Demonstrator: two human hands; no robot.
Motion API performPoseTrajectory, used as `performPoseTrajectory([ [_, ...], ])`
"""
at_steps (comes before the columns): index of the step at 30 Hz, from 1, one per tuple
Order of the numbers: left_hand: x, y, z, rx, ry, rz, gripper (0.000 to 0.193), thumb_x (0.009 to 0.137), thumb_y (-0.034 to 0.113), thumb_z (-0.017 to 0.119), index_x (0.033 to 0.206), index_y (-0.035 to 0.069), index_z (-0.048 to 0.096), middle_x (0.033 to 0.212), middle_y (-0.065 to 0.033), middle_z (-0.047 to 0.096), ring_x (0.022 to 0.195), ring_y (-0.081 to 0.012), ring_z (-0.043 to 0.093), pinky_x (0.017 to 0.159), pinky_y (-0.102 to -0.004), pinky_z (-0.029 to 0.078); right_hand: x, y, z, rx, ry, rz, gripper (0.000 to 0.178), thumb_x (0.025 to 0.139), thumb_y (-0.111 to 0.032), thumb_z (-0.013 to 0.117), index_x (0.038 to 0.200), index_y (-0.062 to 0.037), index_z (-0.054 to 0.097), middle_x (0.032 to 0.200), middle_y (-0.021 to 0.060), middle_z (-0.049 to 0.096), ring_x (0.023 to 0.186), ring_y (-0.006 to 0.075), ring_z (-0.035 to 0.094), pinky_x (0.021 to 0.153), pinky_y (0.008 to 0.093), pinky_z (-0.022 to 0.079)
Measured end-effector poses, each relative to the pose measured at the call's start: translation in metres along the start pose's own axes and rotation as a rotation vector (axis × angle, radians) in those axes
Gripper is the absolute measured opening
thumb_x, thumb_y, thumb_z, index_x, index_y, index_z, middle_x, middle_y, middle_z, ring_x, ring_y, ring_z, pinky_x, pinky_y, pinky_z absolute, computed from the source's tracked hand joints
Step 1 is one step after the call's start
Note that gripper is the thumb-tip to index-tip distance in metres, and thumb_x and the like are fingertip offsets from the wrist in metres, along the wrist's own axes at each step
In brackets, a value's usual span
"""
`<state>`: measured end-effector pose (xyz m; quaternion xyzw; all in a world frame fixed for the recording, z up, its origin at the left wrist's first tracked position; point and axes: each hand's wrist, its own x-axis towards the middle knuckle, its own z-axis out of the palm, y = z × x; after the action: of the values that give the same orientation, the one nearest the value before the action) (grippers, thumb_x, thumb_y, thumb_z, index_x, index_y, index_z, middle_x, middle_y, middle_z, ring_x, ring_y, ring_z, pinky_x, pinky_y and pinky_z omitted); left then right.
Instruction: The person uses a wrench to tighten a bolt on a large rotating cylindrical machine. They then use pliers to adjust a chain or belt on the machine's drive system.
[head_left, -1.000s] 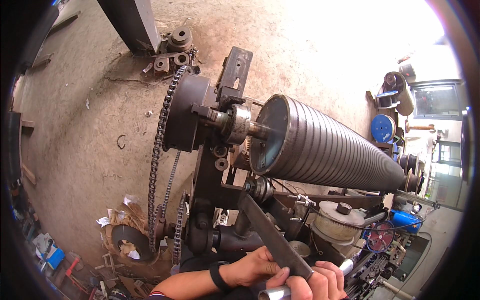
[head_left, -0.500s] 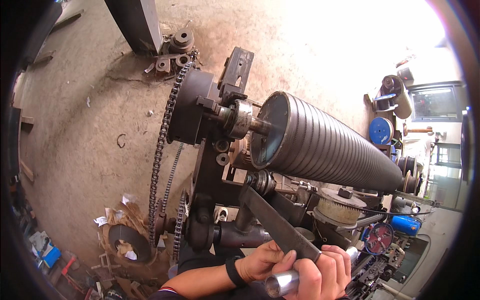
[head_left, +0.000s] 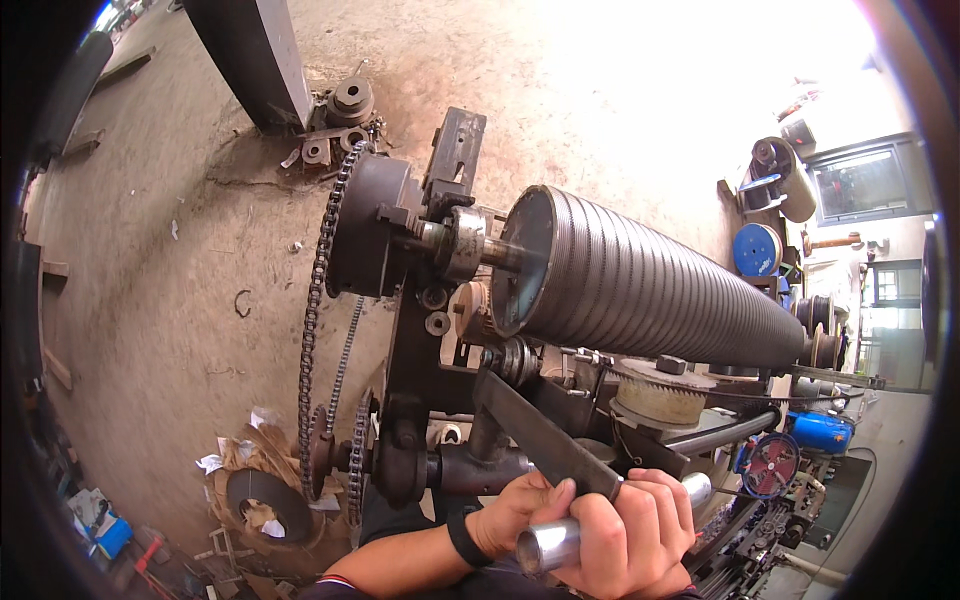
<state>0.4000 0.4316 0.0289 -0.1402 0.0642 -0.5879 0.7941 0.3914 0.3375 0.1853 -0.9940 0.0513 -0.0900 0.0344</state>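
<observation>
My right hand (head_left: 635, 530) is wrapped round a shiny metal tube (head_left: 550, 546), whose hollow end points to the lower left. Beside it, my left hand (head_left: 515, 510), with a black band at the wrist, has its fingers closed at the lower end of a dark flat metal bar (head_left: 545, 435); its thumb lies along the bar's edge. That end of the bar meets the tube between my two hands. The bar's upper end reaches toward a dark steel cylinder (head_left: 485, 470) on the machine. The undersides of my fingers are hidden.
A large grooved drum (head_left: 650, 280) runs to the right. At left, a chain (head_left: 312, 340) loops over a dark wheel (head_left: 365, 225). A toothed wheel (head_left: 660, 392) sits under the drum. A wrapped ring (head_left: 270, 505) lies on the floor. A blue spool (head_left: 757, 250) stands at right.
The view has shifted slightly. The tube and both hands sit a little farther left and higher against the machine's lower parts. Both hands keep their grip.
</observation>
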Motion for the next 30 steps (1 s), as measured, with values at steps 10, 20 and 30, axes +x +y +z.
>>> performPoseTrajectory([
  [10, -0.055, -0.051, -0.032, 0.317, 0.116, 0.017, 0.038, 0.107, 0.035, 0.061, 0.128, 0.004, 0.064, 0.098, -0.0025, 0.066, 0.083, -0.0124, 0.066, 0.076, -0.0267, 0.053, -0.004, 0.009, 0.042, -0.165, 0.392, -0.129, 0.021, 0.08, -0.009, 0.082, 0.081, -0.0049, 0.061, 0.071, 0.0064, 0.057, 0.059, 0.0241, 0.058, 0.057, 0.0364, 0.049],
  [20, -0.238, -0.114, -0.288, 1.377, 1.334, 0.321, 0.097, 0.079, 0.033, 0.09, 0.146, -0.012, 0.037, 0.134, -0.0243, 0.055, 0.122, -0.0308, 0.057, 0.102, -0.0393, 0.049, -0.08, -0.001, 0.044, 0.003, 0.624, -0.204, 0.038, 0.084, -0.006, 0.079, 0.117, -0.0043, 0.061, 0.114, 0.0191, 0.068, 0.103, 0.0332, 0.068, 0.098, 0.0466, 0.054],
  [30, -0.235, -0.037, -0.339, 1.599, 1.425, 0.681, 0.085, 0.081, 0.022, 0.085, 0.144, -0.011, 0.038, 0.128, -0.0253, 0.057, 0.117, -0.0352, 0.059, 0.103, -0.0432, 0.047, -0.316, -0.024, 0.159, 0.551, -0.214, -0.116, 0.01, 0.074, -0.005, 0.07, 0.079, -0.0058, 0.062, 0.083, 0.016, 0.066, 0.079, 0.0368, 0.067, 0.075, 0.0492, 0.056],
])
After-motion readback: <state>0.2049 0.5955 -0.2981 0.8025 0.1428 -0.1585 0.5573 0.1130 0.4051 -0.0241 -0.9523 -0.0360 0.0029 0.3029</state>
